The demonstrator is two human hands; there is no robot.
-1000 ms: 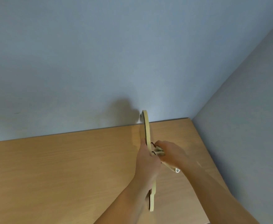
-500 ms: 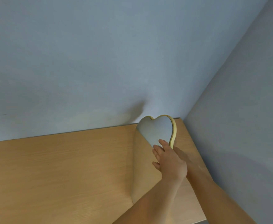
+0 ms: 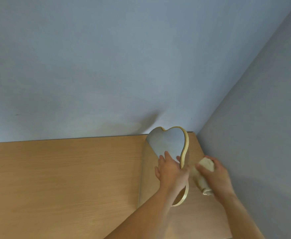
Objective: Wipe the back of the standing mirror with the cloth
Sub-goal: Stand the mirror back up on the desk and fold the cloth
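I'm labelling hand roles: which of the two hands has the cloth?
The right hand, its fingers curled round the rolled cream cloth. The left hand holds no cloth; its fingers lie on the glass of the heart-shaped mirror.

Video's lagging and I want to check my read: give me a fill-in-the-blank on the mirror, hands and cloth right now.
The mirror is ____-shaped. Its frame is coloured ____. The left hand touches its glass, while the right hand grips the ____. The mirror stands on a ____ table.
Missing words: heart; yellow; cloth; wooden.
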